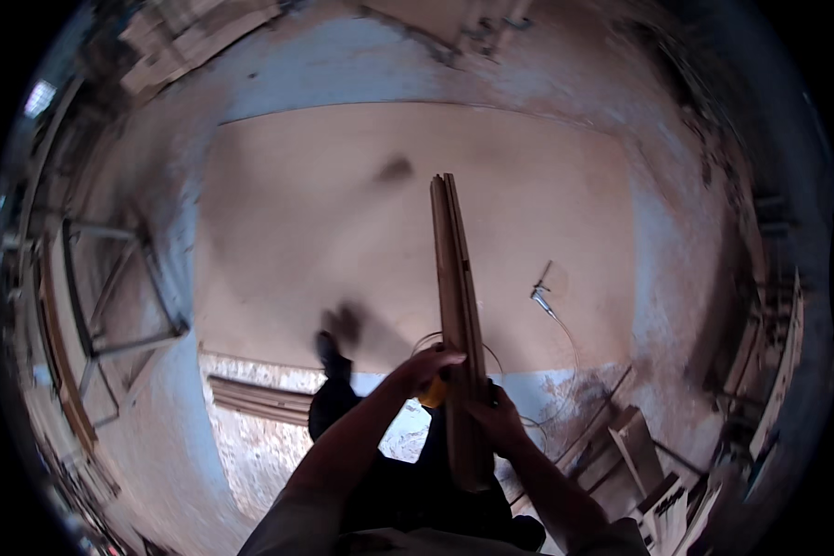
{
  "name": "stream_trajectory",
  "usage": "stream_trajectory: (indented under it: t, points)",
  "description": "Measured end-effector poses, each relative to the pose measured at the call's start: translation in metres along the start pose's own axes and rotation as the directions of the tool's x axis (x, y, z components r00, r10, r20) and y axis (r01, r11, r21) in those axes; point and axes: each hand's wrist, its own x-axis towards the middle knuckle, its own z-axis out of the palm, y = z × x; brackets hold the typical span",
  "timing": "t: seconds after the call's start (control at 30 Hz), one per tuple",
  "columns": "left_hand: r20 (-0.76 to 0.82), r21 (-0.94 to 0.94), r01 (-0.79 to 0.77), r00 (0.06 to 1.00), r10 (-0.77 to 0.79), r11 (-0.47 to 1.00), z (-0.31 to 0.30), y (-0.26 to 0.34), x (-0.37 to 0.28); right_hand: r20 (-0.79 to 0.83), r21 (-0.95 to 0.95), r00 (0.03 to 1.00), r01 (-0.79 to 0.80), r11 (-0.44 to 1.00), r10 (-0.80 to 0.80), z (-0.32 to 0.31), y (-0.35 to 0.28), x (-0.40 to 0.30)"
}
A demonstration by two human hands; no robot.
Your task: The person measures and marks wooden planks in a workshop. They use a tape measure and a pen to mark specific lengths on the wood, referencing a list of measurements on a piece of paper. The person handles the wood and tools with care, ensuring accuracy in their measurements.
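Note:
A long bundle of grooved wooden strips points away from me, its near end close to my body. My left hand grips the bundle from the left side, thumb across the top. Under that hand is a yellow object, mostly hidden, and I cannot tell what it is. My right hand holds the same bundle from the right, a little nearer to me. Beyond the far end of the strips lies a large flat tan sheet on the floor.
A metal air tool with a thin hose rests on the sheet at right. More wooden strips lie at lower left near my shoe. A metal frame stands at left. Boards lean at lower right.

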Motion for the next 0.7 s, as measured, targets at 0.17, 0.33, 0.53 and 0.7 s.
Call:
stream_trajectory:
  t: [0.17, 0.33, 0.53, 0.7]
  points:
    - [0.11, 0.34, 0.02, 0.992, -0.061, 0.94, -0.057, 0.082, -0.012, -0.193, 0.133, 0.981, 0.004, 0.991, 0.022, 0.087, -0.022, 0.051]
    - [0.179, 0.516, -0.005, 0.979, -0.102, 0.856, -0.197, 0.058, 0.041, -0.332, 0.558, 0.943, 0.197, 0.806, -0.001, 0.216, 0.007, 0.143]
    - [0.134, 0.744, 0.078, 0.956, -0.262, 0.663, -0.353, 0.084, 0.062, -0.296, 0.798, 0.934, 0.126, 0.589, 0.201, 0.368, 0.054, 0.252]
    - [-0.068, 0.93, 0.195, 0.925, -0.373, 0.312, -0.447, 0.118, 0.088, -0.047, 0.897, 0.929, -0.122, 0.424, 0.367, 0.437, 0.049, 0.324]
